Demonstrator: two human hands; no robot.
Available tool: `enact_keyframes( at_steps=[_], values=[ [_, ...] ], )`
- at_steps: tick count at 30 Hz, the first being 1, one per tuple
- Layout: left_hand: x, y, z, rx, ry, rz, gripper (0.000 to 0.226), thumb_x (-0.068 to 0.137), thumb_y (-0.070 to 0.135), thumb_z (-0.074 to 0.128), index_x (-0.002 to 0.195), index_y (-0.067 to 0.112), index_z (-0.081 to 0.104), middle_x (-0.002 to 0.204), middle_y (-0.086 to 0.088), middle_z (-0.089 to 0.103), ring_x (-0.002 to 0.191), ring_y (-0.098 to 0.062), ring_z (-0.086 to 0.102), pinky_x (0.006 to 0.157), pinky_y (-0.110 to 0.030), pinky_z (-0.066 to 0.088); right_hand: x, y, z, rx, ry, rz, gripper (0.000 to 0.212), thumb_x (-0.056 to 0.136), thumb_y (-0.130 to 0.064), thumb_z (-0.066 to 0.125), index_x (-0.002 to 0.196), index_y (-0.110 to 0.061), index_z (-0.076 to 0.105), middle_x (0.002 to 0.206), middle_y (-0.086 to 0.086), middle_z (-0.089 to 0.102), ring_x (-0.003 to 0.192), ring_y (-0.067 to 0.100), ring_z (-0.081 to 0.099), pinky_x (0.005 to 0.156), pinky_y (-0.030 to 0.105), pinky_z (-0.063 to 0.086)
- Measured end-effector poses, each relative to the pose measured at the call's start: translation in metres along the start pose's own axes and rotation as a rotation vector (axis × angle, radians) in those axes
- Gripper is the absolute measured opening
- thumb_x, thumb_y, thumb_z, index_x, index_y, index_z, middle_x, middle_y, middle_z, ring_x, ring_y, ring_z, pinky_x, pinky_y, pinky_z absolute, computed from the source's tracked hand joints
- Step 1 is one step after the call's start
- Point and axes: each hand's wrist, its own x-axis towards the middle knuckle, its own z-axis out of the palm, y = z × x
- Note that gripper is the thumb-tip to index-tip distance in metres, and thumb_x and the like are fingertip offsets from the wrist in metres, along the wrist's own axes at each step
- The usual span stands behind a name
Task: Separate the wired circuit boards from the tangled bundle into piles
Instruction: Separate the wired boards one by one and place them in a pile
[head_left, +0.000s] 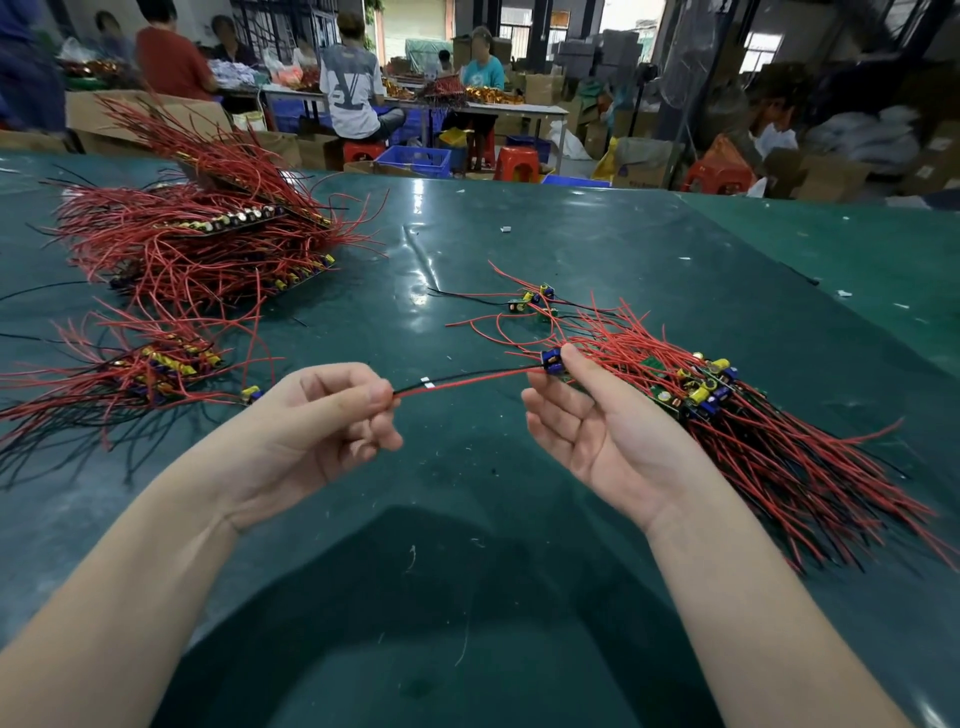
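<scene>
Pinching item: left hand (317, 415), fingers curled, thumb and forefinger gripping a red/black wire pair (467, 381) at its near end. Wire pair runs taut to the right, a small white tag on it approx. midway.

Right hand (597, 426): palm up, thumb pressing a blue-component circuit board (551, 362) at far end of that wire pair; remaining fingers spread beneath the tangled bundle (727, 415). Bundle: green boards w/ yellow and blue components, red and black leads fanning toward the right edge; lies on worktop (467, 249) just beside and partly over right hand.

Piles, left side of worktop:
- Large pile (197, 234), far left; boards stacked, red leads sticking out in all directions.
- Small pile (150, 364), near left, just beyond left hand; leads trailing to the left edge.

Loose boards (535, 301): a few w/ red and black leads, centre-right, beyond the bundle.

Worktop: dark green glossy cover, scattered white scraps.

Background: people seated at other tables, blue crates, red stools, cardboard boxes.
</scene>
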Motion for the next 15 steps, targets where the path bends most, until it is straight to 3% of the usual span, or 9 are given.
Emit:
enact_keyframes(
  at_steps=[2, 4, 8, 15],
  values=[
    [0.004, -0.002, -0.002, -0.020, 0.067, 0.011, 0.030, 0.050, 0.041, 0.090, 0.057, 0.021, 0.069, 0.057, 0.003, 0.063, 0.058, -0.007, 0.067, 0.049, -0.013, 0.050, 0.000, -0.001, -0.001, 0.010, 0.020, -0.036, 0.013, 0.091, -0.028, 0.061, 0.083, -0.018, 0.062, 0.081, 0.004, 0.075, 0.070, 0.015, 0.073, 0.059, 0.024, 0.057],
    [0.008, -0.007, -0.003, -0.003, 0.140, 0.042, 0.010, 0.069, 0.030, 0.073, 0.066, 0.020, 0.071, 0.069, -0.002, 0.070, 0.068, -0.013, 0.071, 0.057, -0.016, 0.054, 0.001, 0.000, -0.002, 0.030, 0.032, -0.063, 0.012, 0.094, -0.026, 0.058, 0.086, -0.017, 0.060, 0.086, 0.007, 0.075, 0.075, 0.018, 0.073, 0.060, 0.024, 0.057],
    [0.014, -0.014, 0.002, -0.054, 0.225, 0.143, 0.009, 0.080, 0.017, 0.059, 0.081, 0.008, 0.060, 0.092, -0.012, 0.075, 0.089, -0.021, 0.073, 0.071, -0.021, 0.056, 0.003, 0.004, 0.000, 0.078, 0.022, -0.071, 0.012, 0.095, -0.021, 0.056, 0.099, -0.009, 0.058, 0.091, 0.011, 0.075, 0.080, 0.023, 0.074, 0.061, 0.025, 0.057],
    [0.014, -0.015, 0.010, -0.201, 0.310, 0.237, 0.013, 0.079, 0.012, 0.061, 0.089, 0.007, 0.056, 0.081, -0.011, 0.074, 0.080, -0.021, 0.073, 0.068, -0.020, 0.056, 0.002, 0.009, 0.004, 0.128, 0.037, -0.011, 0.014, 0.093, -0.020, 0.058, 0.092, -0.007, 0.063, 0.087, 0.012, 0.075, 0.077, 0.020, 0.074, 0.059, 0.024, 0.057]
  ],
)
